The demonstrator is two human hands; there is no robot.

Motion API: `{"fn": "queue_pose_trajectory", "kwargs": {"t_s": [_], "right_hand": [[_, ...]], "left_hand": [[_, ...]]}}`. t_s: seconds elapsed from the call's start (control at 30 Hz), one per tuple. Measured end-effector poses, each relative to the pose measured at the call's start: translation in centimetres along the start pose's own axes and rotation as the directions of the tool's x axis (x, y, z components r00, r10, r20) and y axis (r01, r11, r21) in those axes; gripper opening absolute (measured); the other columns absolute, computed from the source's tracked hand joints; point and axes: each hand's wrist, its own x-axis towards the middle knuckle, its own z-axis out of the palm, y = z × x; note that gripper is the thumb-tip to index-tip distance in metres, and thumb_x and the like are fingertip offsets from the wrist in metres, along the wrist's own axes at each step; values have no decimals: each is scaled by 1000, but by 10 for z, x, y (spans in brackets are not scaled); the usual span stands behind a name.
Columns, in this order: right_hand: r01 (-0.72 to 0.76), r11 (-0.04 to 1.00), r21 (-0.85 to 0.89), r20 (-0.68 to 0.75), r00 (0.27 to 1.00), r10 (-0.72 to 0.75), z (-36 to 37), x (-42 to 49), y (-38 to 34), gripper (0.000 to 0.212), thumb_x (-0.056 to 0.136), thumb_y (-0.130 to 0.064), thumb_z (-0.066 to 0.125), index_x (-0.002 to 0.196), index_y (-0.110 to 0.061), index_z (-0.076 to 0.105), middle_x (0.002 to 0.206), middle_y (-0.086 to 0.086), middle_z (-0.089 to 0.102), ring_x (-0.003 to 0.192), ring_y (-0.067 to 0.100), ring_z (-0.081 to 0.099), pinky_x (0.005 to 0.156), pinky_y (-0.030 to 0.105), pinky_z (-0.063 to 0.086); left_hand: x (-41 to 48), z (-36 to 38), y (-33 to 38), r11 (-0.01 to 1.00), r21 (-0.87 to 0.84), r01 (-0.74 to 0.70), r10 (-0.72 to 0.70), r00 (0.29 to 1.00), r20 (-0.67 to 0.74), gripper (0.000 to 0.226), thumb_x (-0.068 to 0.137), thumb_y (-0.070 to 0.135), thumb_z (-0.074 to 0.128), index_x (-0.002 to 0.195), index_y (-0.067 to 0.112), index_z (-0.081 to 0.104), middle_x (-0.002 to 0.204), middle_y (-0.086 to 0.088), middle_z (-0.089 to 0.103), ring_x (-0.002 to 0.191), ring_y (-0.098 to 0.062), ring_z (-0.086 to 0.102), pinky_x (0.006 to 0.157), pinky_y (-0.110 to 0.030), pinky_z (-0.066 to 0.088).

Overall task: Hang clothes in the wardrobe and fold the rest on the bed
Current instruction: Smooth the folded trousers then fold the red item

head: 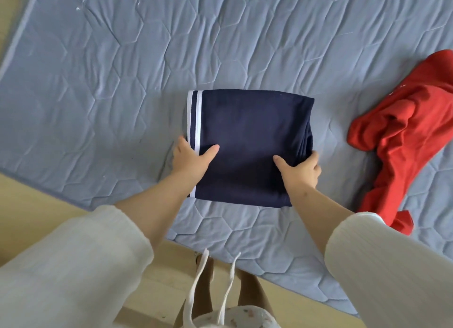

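You have the folded navy-blue cloth garment with two white stripes (247, 141) lying as a neat rectangle on the bed with the light blue quilted cover (122, 70), not far from the edge nearest to you. Your left hand (192, 157) holds its striped side. Your right hand (300, 168) holds the opposite side, where the folded layers are stacked. On each hand the thumb lies on top of the cloth and the other fingers go round the edge. I cannot tell whether they reach under the lowest layer. I think you hold it from both sides together so that the layers do not slide apart when you press or shift the package. Both hands grip the half closer to you, so the far half is supported only by the bed.

The crumpled red cloth garment (402, 141) lies to your right on the same bed, well apart from the navy one, and it is not folded. Probably it waits there so that you work on one piece at a time. The wardrobe is not in view.

In my judgement the folding of the navy garment is almost finished. What remains is to set it aside and then take the red one. If you lift it, raise both sides equally, because soft cloth sags in the middle and the fold may open.
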Motion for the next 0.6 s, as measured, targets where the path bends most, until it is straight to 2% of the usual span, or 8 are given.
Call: {"fn": "queue_pose_trajectory", "kwargs": {"t_s": [0.07,0.17,0.23,0.3,0.4,0.47,0.53,0.6], "right_hand": [[-60,995,77,77,996,54,4,6,7,90,76,-48,69,145,-20,19,144,8,30,126,34,39,102,45,37],[-107,983,148,193,978,77,6,14,18,77,75,-52,68,135,-19,33,128,0,47,106,24,49,88,35,41],[-194,959,206,290,948,129,5,16,23,68,72,-57,68,126,-25,42,112,-6,55,97,19,53,87,36,45],[-278,934,225,365,913,183,4,14,22,57,69,-60,69,111,-29,48,96,-9,59,90,20,58,84,37,49],[-289,933,216,354,913,201,0,5,19,51,67,-58,71,96,-22,48,85,-6,58,80,20,60,68,34,51],[-272,929,251,340,923,179,-6,-7,16,44,69,-52,73,90,-22,50,84,-4,60,76,19,60,60,31,49],[-320,898,302,420,890,176,-14,-23,10,45,70,-47,75,99,-20,54,91,0,65,84,25,64,72,40,55],[-422,845,330,575,799,175,-24,-41,4,46,70,-44,75,106,-19,60,98,4,72,89,31,68,77,47,56]], "left_hand": [[6,2,-7,994,16,104,-105,994,36,81,71,59,67,131,13,40,134,-4,47,118,-27,49,100,-43,41],[13,4,-20,977,-1,214,-211,964,161,88,68,66,64,133,13,36,133,-1,46,119,-26,49,97,-38,41],[18,1,-26,972,-53,228,-208,946,248,84,65,68,66,130,18,44,127,2,54,114,-24,54,95,-36,42],[19,-5,-29,961,-119,250,-197,920,339,76,60,68,69,118,21,56,111,3,65,101,-21,62,92,-37,47],[17,-16,-31,936,-199,291,-167,863,477,61,63,61,73,108,20,65,95,5,73,90,-17,69,83,-34,51],[9,-26,-30,925,-229,303,-137,829,541,50,69,56,72,104,21,67,94,5,74,88,-15,70,76,-30,51],[-3,-39,-28,920,-250,302,-110,810,576,41,74,52,70,100,21,68,95,4,74,83,-13,71,68,-27,51],[-17,-56,-27,919,-246,307,-120,815,566,38,74,50,70,98,20,68,92,3,74,81,-14,72,67,-28,51]]}}
